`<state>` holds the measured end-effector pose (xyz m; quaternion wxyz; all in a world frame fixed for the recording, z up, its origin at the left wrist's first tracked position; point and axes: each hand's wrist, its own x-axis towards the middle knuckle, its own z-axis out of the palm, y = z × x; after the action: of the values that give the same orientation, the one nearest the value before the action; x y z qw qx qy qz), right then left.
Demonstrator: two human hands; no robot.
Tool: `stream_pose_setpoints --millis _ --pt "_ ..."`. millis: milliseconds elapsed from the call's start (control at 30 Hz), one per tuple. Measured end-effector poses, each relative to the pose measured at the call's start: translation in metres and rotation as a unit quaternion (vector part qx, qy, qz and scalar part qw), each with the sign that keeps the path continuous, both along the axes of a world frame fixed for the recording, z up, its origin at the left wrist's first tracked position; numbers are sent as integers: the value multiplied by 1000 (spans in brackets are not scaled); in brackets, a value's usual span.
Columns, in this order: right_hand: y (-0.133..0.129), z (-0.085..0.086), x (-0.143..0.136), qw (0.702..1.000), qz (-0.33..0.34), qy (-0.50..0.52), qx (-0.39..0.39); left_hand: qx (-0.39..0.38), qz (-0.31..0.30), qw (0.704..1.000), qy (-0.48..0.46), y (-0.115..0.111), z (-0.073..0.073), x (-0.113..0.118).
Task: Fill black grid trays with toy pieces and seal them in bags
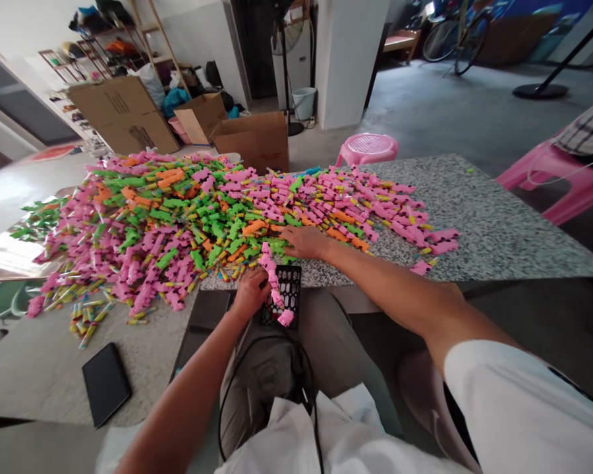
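A wide heap of small pink, green and orange plastic figures with yellow tube ends covers the speckled stone table. My right hand reaches onto the heap's front edge beside orange and green pieces; its fingertips are too small to tell what they hold. Near the table's front edge, my left hand is curled at the left side of a black plastic basket. Several pink figures lie in a line across that basket, close to my left fingers. What these fingers grip is hidden.
A dark phone lies on the table at the lower left, near loose yellow tubes. Beyond the table are a pink stool and cardboard boxes. Another pink stool with a person's checked clothing is at the right. A black cable crosses my lap.
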<state>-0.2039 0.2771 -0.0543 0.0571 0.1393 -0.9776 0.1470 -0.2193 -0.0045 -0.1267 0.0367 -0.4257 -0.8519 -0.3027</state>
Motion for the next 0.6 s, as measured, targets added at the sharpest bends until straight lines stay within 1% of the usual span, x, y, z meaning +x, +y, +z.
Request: stream_pose_setpoints --millis 67,133,167,233,267,300,333,400,500,600 --pt "-7 2 -1 996 -74 12 -46 6 3 1000 -1 1 2 1" --pt "-12 2 1 979 -151 18 -138 10 5 1000 -5 2 4 2" --pt "-15 2 4 962 -183 20 -201 10 6 1000 -8 2 5 3" --pt "-21 1 13 917 -234 15 -323 10 6 1000 -16 2 6 4" --pt "-25 -1 19 896 -254 7 -365 10 6 1000 -19 2 7 4" --pt "-29 -3 26 882 -270 -6 -387 10 6 1000 -23 1 7 4" --pt "-34 -6 34 875 -282 -25 -393 11 6 1000 -26 1 7 4" --pt "-41 -13 49 875 -290 -62 -382 15 6 999 -30 1 6 4" --pt "-47 -22 66 890 -271 -78 -358 18 0 999 -29 1 4 2" --pt "-46 -26 75 903 -265 -70 -332 21 -3 1000 -20 1 3 -1"
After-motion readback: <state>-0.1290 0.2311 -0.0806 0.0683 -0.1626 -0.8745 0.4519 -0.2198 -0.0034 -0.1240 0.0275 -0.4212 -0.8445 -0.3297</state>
